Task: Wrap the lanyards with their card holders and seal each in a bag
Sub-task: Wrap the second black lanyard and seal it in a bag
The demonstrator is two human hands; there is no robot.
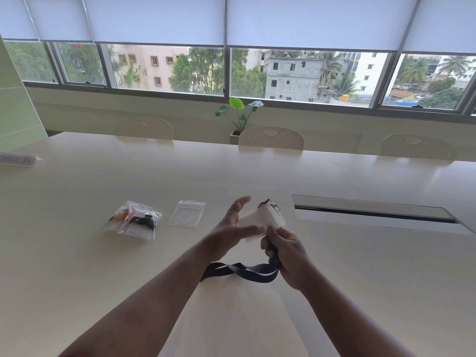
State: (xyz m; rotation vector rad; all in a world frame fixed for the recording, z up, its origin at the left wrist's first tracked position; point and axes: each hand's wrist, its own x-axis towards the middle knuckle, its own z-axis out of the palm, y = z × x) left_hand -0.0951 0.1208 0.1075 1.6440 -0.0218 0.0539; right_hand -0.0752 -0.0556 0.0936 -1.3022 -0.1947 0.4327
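Observation:
My right hand (pixel 286 256) grips a black lanyard (pixel 247 273) just below its clear card holder (pixel 265 219). The holder stands up above my fist, with the metal clip (pixel 273 205) at its top. The strap loops down and left under my left forearm. My left hand (pixel 233 225) is beside the holder with fingers spread and straight, blurred; whether they touch the holder is unclear. An empty clear zip bag (pixel 186 213) lies flat to the left. Further left lie sealed bags (pixel 134 220) holding black and orange lanyards.
The pale table (pixel 103 266) has a recessed cable slot (pixel 373 211) at the right. A white object (pixel 18 159) lies at the far left edge. Three chairs (pixel 271 138) and a potted plant (pixel 240 117) stand behind the table, under the windows.

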